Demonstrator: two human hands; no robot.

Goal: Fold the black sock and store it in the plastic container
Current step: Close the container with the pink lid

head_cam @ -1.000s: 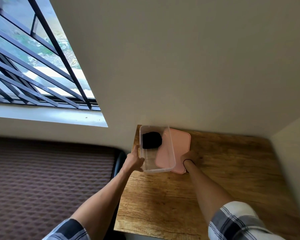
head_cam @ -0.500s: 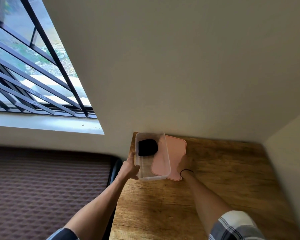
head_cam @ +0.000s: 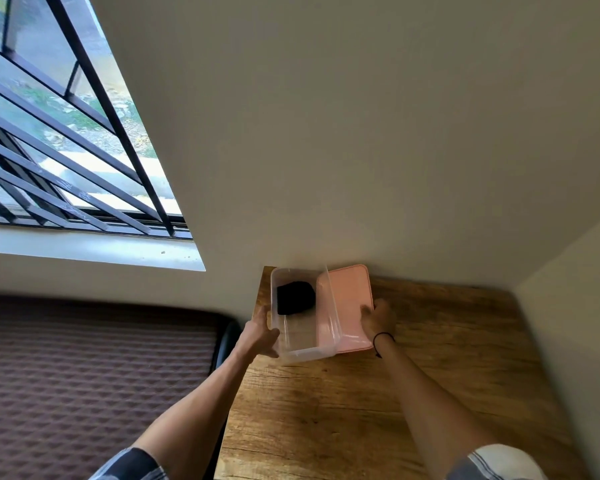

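On the wooden table (head_cam: 378, 410), my left hand (head_cam: 257, 336) wraps the near left corner of the clear plastic container (head_cam: 303, 353). My right hand (head_cam: 376, 318) lies half-curled on the pink lid (head_cam: 352, 299); whether it grips I cannot tell. The folded black sock (head_cam: 295, 296) sits inside, beyond my left fingertips. Folding and storing appear complete; I judge only lidding remains.

One clear plastic container (head_cam: 303, 344) stands on the one wooden table (head_cam: 361, 410). One folded black sock (head_cam: 295, 297) lies inside it, beyond the fingers (head_cam: 262, 315) of the left hand (head_cam: 258, 336). One pink lid (head_cam: 352, 306) lies against the fingers of the right hand (head_cam: 376, 320). Two hands, two bare forearms. One black band (head_cam: 383, 337) circles the right wrist. One barred window (head_cam: 59, 140).
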